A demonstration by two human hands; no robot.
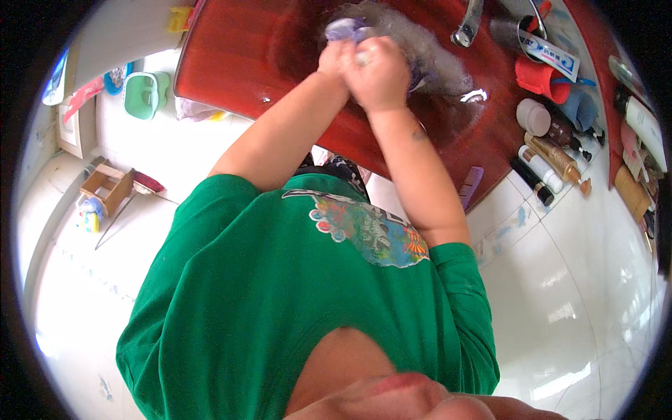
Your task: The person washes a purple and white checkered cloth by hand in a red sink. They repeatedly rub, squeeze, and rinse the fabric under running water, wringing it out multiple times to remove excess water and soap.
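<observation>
Over a dark red wash basin [226, 68], both my hands are pressed together on a wet purple-and-white cloth [346, 30]. My left hand [332, 60] grips it on the left, partly hidden behind the other hand. My right hand [382, 71] is closed over it, blurred, with what looks like a ring on a finger. More purple fabric [417, 79] shows just right of my right hand. Greyish sudsy water [420, 42] lies in the bowl around the hands. How the fingers sit on the cloth is hidden.
A chrome faucet [466, 31] reaches over the basin. On the right stand a toothpaste tube [551, 55], a red cup [541, 81], a white jar [533, 116] and several bottles and tubes. A purple comb [471, 186] lies at the counter edge. A green plastic container [144, 94] is at left.
</observation>
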